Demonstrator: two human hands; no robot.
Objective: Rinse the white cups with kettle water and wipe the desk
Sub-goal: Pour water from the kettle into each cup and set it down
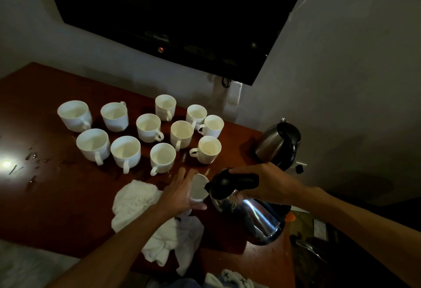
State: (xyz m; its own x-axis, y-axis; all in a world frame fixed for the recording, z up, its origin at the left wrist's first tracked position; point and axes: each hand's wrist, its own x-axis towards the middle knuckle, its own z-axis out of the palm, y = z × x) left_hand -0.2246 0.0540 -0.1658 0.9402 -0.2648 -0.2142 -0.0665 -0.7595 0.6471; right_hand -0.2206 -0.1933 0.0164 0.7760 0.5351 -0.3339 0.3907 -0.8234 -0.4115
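Your left hand (pixel 182 193) has its fingers curled round a small white ceramic cup (pixel 199 187), thumb underneath and the mouth tipped toward the right, held just above the near part of the dark reddish wooden desk (pixel 57 208). Your right hand (pixel 262 183) grips the black handle of a polished steel kettle (pixel 248 215) from above, fingers wrapped round it; the kettle is tilted, its black spout touching or just at the cup's rim. No stream shows clearly, so you cannot tell whether water is flowing yet. This looks like the rinsing step, with one cup in hand. Below your left wrist a crumpled white cloth (pixel 136 203) lies on the desk, ready for wiping. Farther off, eleven more white handled cups (pixel 148 128) stand upright in loose rows across the middle of the desk, and water drops (pixel 32 158) glint on the wood at the left. A second steel kettle with a black lid (pixel 279 144) sits at the far right by the wall, under a dark wall-mounted screen (pixel 170 14). Next you likely need a slow, small pour, keeping the spout over the cup's mouth, then swirl and empty it; mind the hot water near your left fingers.
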